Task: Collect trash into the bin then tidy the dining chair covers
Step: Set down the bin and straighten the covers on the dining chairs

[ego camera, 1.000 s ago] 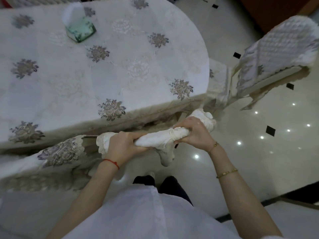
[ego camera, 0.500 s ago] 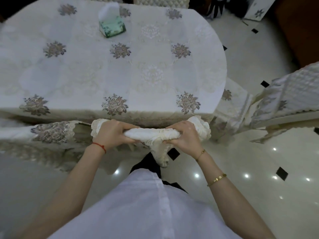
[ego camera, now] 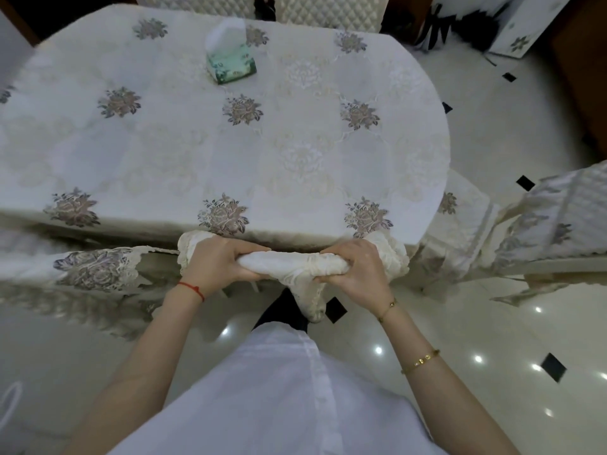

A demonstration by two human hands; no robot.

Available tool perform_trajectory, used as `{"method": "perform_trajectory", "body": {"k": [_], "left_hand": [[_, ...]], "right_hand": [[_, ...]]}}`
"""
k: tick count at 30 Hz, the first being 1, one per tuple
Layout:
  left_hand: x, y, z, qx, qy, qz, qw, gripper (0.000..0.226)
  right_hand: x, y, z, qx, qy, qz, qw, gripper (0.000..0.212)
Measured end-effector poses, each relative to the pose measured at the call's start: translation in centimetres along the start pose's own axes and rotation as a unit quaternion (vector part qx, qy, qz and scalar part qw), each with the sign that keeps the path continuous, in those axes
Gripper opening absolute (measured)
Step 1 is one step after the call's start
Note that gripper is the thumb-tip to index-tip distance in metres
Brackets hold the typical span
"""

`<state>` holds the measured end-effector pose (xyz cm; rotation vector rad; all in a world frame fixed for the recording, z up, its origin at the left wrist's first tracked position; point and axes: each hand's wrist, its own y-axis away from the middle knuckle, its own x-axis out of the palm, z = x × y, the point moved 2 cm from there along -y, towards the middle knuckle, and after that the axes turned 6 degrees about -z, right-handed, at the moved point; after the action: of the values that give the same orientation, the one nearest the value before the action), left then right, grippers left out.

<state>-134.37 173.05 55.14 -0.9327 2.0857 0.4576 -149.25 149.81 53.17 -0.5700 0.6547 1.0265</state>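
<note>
Both hands, left [ego camera: 219,264] and right [ego camera: 356,269], clenched around rolled cover [ego camera: 292,262], held level, long axis left-right, just off table [ego camera: 230,152] edge, lace tail hanging floorward.

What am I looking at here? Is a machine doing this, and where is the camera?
No machine: this is a person working with two bare hands. The single camera sits on the person's head and looks forward and down, so you see their own arms and white shirt from above; the wide lens bends the edges.

The left hand and the right hand each grip one end of a rolled-up cream lace cloth, probably a chair cover, with a loose part hanging down between them.

Ahead is a dining table under a flowered tablecloth. The only thing on it is a green tissue box with a tissue sticking up. Covered chairs stand around it: one at the right, two quilted backs at the far side. The floor is shiny tile.
</note>
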Motion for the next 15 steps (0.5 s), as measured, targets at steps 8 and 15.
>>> {"method": "perform_trajectory", "body": {"k": [8,15], "left_hand": [[0.4,0.6,0.1,0.028,-0.002,0.006,1.0,0.056],[0.4,2.0,-1.0,0.099,-0.056,0.012,0.993,0.056]], "right_hand": [[-0.4,0.2,0.7,-0.001,0.004,0.003,1.0,0.054],[-1.0,1.1,1.7,0.002,0.023,0.009,1.0,0.055]]}}
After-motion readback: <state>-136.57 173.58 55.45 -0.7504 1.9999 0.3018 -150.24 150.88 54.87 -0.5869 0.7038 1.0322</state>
